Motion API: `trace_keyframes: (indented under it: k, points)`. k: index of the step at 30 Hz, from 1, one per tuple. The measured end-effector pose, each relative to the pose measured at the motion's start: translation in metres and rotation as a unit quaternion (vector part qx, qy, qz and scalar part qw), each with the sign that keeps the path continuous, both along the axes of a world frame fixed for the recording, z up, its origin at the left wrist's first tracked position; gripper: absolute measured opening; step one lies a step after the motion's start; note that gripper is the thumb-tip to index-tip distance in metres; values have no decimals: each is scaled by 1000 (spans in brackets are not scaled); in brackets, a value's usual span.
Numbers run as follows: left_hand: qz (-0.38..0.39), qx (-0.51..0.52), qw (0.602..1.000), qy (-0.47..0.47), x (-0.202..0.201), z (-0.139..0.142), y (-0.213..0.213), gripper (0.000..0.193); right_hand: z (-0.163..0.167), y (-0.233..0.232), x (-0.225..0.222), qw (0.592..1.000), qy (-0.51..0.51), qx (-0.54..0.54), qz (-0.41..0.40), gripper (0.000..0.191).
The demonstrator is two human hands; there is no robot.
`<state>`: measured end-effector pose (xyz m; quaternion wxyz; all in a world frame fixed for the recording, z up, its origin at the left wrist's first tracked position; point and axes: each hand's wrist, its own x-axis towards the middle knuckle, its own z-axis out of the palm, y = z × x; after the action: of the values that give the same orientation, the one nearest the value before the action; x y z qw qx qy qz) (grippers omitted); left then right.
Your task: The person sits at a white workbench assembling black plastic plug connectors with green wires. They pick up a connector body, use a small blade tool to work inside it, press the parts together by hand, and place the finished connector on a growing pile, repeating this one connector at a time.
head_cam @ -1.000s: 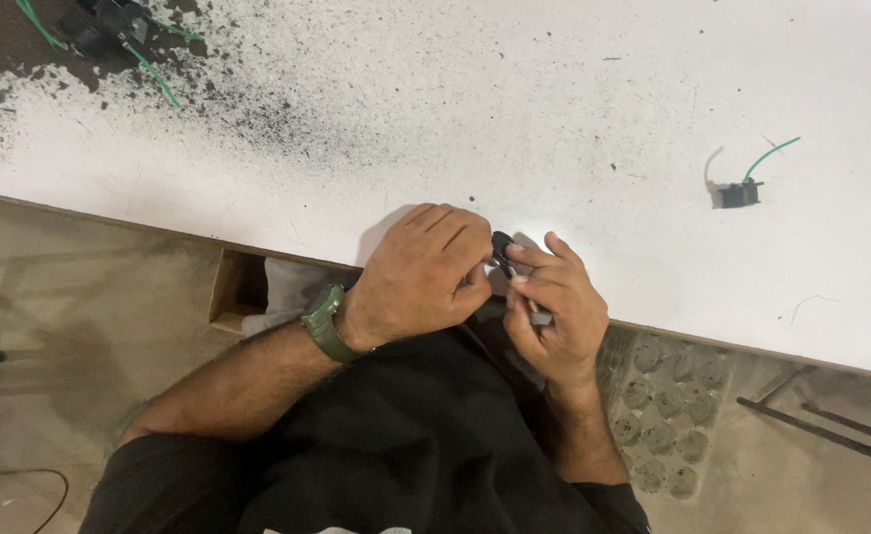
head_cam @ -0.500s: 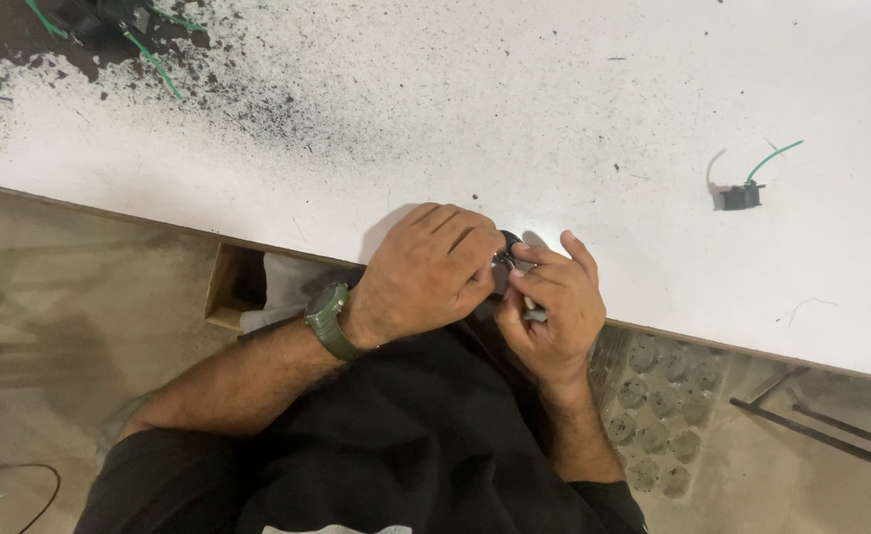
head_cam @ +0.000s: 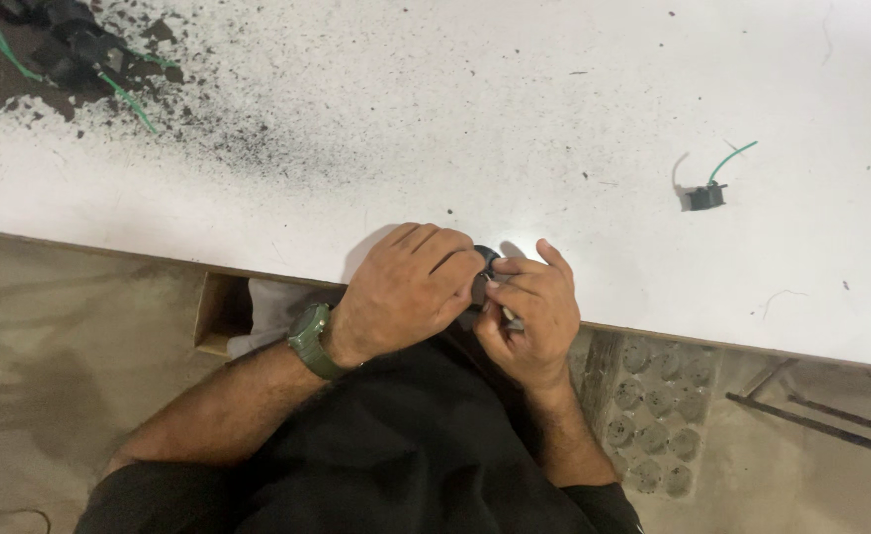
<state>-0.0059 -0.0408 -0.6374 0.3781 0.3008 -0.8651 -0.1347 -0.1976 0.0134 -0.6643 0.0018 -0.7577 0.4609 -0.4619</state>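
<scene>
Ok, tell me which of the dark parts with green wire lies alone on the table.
The small dark part on the right of the white table, with one green wire; the others form a heap at the far left corner.

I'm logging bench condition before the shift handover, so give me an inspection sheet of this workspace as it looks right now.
Surface: white table, black speckled dust across its far left part.
Job's things: small dark part held between both hands at the near edge; what it is cannot be told.
Clutter: small black part with green wire lying alone to the right.
Hands: left hand curled over the part, green watch on the wrist; right hand grips the part from the other side.
Cables: green wires with black parts at the far left corner.
Surroundings: tray of round cells under the table; bare floor.
</scene>
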Motion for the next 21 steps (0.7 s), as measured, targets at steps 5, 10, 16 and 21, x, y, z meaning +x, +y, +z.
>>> trace_keyframes:
  k: [5,10,16,21]
  points:
    - [-3,-2,1000,-8,1,1,-1,23,-1,-1,-2,999,3,-29,39,35]
    - [-3,-1,1000,-5,-1,0,0,23,-2,-1,-2,999,-12,-20,28,32]
    - [-8,7,1000,1,0,-1,-3,17,1,-5,1,999,-11,-29,31,29]
    - [-7,4,1000,-13,1,-2,-3,16,2,-4,2,998,-24,-27,45,29]
